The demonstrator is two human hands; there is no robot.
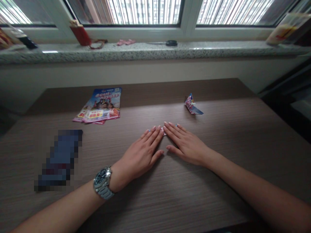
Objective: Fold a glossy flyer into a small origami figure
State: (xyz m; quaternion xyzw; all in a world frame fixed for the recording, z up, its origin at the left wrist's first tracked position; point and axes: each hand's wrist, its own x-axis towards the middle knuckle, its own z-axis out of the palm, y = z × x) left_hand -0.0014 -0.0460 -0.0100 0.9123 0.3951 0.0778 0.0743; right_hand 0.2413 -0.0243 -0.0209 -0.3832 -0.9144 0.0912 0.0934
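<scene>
Both hands lie flat on the wooden table (136, 207), fingertips nearly meeting at the middle. Under the fingers of my left hand (139, 157) and my right hand (188, 142) is a small piece of printed paper (163, 131), mostly covered; its shape cannot be made out. The fingers of each hand are stretched out, with thumbs apart and pointing inward. A silver watch (104, 183) is on my left wrist. Beyond my right hand stands a folded printed-paper figure (191, 105) with pointed ends.
Printed flyers (104, 105) lie stacked at the back left. Nearer, a pixelated dark oblong thing (60, 158) rests on the table. The stone windowsill (136, 53) holds scissors (171, 42), pink items (125, 42), a red container (81, 34) and a cup (283, 30).
</scene>
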